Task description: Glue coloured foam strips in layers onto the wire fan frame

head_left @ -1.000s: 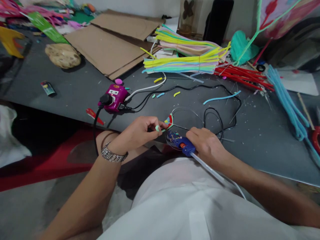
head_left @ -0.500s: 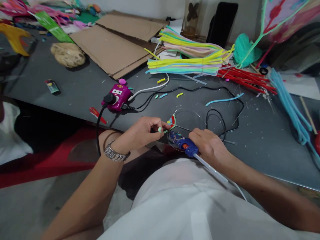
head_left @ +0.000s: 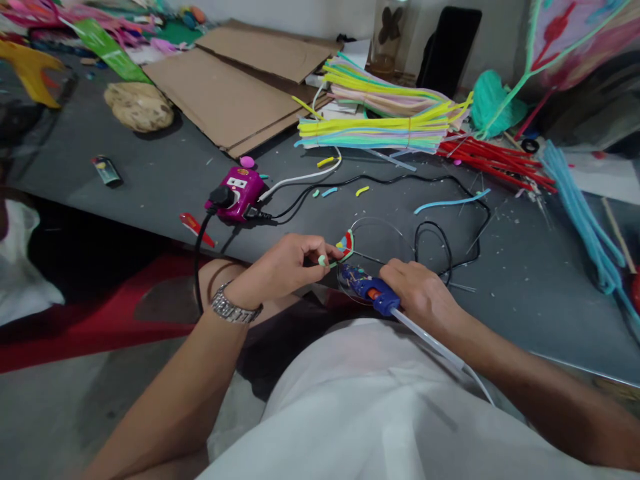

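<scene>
My left hand (head_left: 285,267), with a metal watch on its wrist, pinches a green pipe-cleaner end against a small rainbow-coloured piece (head_left: 345,244) fixed on a thin wire ring (head_left: 380,227). My right hand (head_left: 420,293) is wrapped round a blue glue gun (head_left: 370,288), its nozzle pointing left toward that piece. A clear glue stick (head_left: 435,347) sticks out behind the gun over my white shirt.
A magenta power socket (head_left: 237,192) with black and white cables lies just beyond my hands on the grey table (head_left: 525,267). Bundles of coloured pipe cleaners (head_left: 380,123), red sticks (head_left: 495,160), blue pipe cleaners (head_left: 580,213) and cardboard sheets (head_left: 225,93) fill the back.
The view has drifted slightly; both hands keep their hold at the rainbow piece with hardly any movement.
</scene>
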`<state>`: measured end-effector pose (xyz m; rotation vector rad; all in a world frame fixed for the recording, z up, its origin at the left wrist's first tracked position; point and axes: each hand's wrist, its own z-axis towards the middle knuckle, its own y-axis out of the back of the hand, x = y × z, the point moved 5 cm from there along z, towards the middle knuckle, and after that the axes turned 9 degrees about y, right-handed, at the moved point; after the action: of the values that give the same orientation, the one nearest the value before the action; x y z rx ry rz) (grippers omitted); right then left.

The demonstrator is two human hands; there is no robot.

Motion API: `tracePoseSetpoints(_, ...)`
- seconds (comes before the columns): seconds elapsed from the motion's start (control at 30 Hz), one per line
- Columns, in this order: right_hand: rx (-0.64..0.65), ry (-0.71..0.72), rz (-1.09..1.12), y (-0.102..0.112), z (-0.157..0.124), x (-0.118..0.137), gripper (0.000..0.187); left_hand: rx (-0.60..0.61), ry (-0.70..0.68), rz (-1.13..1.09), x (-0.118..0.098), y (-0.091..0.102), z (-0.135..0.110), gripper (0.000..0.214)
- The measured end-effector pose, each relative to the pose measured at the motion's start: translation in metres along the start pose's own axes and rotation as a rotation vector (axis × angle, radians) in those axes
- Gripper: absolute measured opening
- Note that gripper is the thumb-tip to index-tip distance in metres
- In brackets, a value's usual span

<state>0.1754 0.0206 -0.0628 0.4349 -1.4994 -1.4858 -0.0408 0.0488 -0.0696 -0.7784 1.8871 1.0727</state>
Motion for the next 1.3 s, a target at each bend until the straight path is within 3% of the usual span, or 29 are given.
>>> tracePoseSetpoints(0.63, -0.053, -0.013, 0.082, -0.0016, -0.0031, -0.0031, 0.02, -0.021, -0.014, 0.013, -0.0001, 0.0002, -0.0004, 0.006)
tracePoseSetpoints(1.3, -0.01, -0.05, 0.108, 0.0025, -0.0006, -0.0094, 0.024, -0.038, -0.024, 0.044, -0.0014, 0.0005, -0.0014, 0.007)
